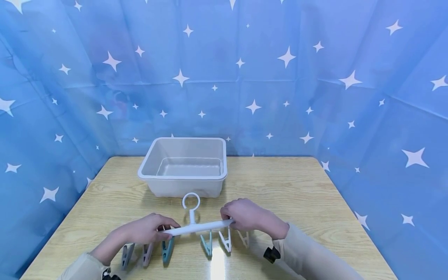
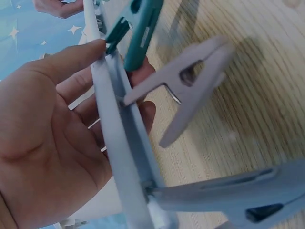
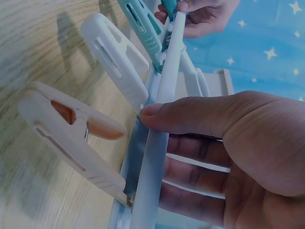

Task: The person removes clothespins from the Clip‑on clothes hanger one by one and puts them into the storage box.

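A white clip hanger [image 1: 199,227] with a round hook [image 1: 191,201] on top is held above the table. My left hand [image 1: 147,230] grips its bar towards the left end, thumb and fingers on either side in the left wrist view. My right hand [image 1: 246,214] pinches the bar on the other side. Several clips hang beneath: a grey-blue clip [image 2: 228,191], a greyish-pink clip [image 2: 190,78] and a teal clip [image 2: 143,33] on the left; a light green clip [image 1: 207,245], a white clip [image 3: 114,59] and a pale peach clip [image 3: 71,136] on the right.
Behind the hanger, a grey-white plastic basin [image 1: 183,184] stands near the back edge of the wooden table [image 1: 280,186]. A blue curtain [image 1: 224,77] with white stars surrounds the table's back and sides.
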`<state>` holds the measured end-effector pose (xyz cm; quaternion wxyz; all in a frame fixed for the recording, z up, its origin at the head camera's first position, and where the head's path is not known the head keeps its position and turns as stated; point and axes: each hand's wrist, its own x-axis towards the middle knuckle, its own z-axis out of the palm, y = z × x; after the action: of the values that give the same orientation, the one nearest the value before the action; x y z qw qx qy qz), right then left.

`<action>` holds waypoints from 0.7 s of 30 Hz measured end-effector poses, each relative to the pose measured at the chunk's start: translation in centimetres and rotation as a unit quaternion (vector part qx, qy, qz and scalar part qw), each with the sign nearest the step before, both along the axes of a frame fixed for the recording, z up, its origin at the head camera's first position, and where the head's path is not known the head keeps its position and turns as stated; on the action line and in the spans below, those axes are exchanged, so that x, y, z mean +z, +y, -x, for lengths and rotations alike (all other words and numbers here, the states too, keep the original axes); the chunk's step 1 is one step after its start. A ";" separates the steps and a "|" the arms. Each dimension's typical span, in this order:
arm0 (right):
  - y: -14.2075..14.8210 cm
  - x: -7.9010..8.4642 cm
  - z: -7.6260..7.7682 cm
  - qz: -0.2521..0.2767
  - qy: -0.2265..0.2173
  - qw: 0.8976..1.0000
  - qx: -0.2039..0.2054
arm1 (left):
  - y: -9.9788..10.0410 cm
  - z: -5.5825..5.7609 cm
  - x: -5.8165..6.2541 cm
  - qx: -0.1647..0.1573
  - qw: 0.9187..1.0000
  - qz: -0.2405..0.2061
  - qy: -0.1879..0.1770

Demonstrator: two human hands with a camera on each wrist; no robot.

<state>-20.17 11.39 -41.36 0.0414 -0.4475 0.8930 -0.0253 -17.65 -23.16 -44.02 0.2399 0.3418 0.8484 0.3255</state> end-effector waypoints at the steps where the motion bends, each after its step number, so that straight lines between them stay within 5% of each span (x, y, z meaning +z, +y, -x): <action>1: 0.1 0.1 0.0 0.001 0.000 1.000 0.000 | -0.1 0.0 0.0 -0.002 1.000 -0.004 0.000; 7: 0.3 0.6 -0.1 0.007 0.016 1.000 0.007 | -0.5 -0.3 -0.1 -0.016 0.999 -0.026 0.017; 14: 0.5 1.6 -0.6 0.021 0.030 0.999 0.019 | -0.8 -0.8 0.3 0.011 0.999 -0.046 0.000; 21: 1.0 2.4 -0.9 0.025 0.051 0.998 0.023 | -0.8 -0.9 0.4 0.008 0.997 -0.068 0.024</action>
<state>-19.30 12.36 -39.01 -0.0150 -0.4692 0.8827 -0.0236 -16.76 -23.92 -43.62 0.1931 0.3582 0.8324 0.3762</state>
